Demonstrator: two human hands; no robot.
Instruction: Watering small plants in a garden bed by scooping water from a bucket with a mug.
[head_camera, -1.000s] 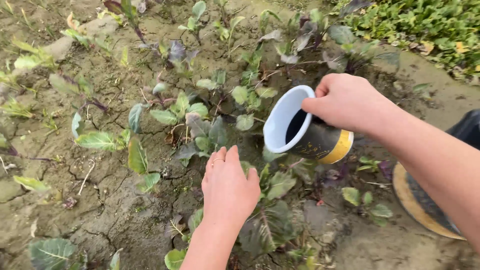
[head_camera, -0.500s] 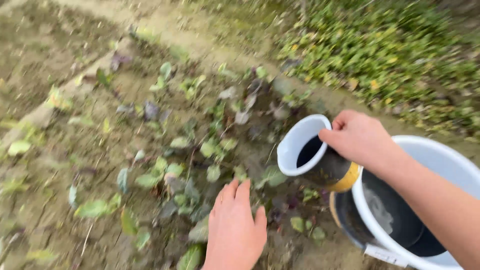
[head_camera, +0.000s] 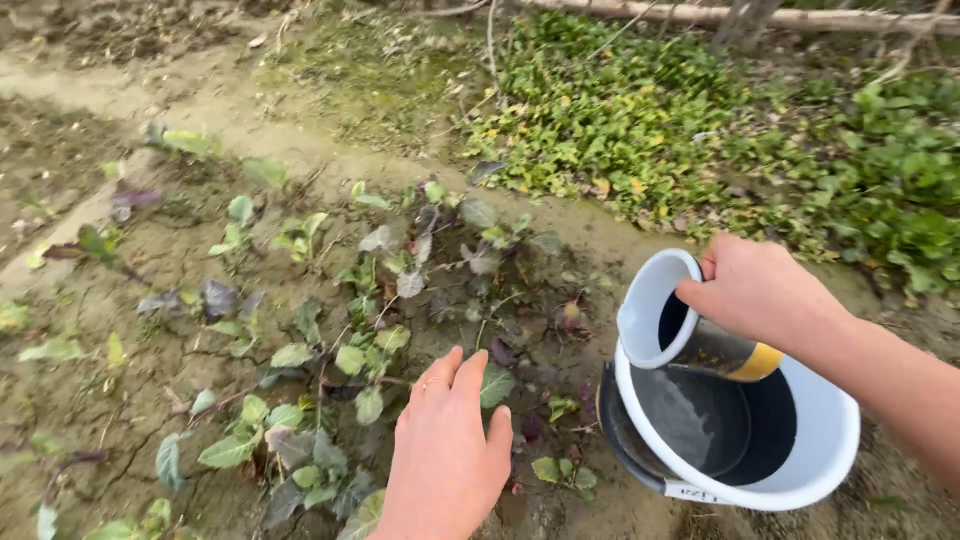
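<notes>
My right hand (head_camera: 755, 290) grips a dark cup (head_camera: 690, 335) with a white inside and a yellow band, holding it tilted just above the mouth of a white bucket (head_camera: 830, 450). The bucket stands on the soil at the lower right, with dark water inside. My left hand (head_camera: 445, 450), a ring on one finger, hovers flat and empty over small green and purple seedlings (head_camera: 355, 360) growing in cracked earth.
Seedlings are scattered across the left and centre of the bed. A bare dirt path (head_camera: 250, 110) runs behind it. Dense low green ground cover (head_camera: 700, 120) fills the upper right, with a branch (head_camera: 700, 14) along the top edge.
The view swung up and right, bringing the bucket into sight. My right hand carried the cup from above the seedlings to over the bucket. My left hand stayed low over the plants.
</notes>
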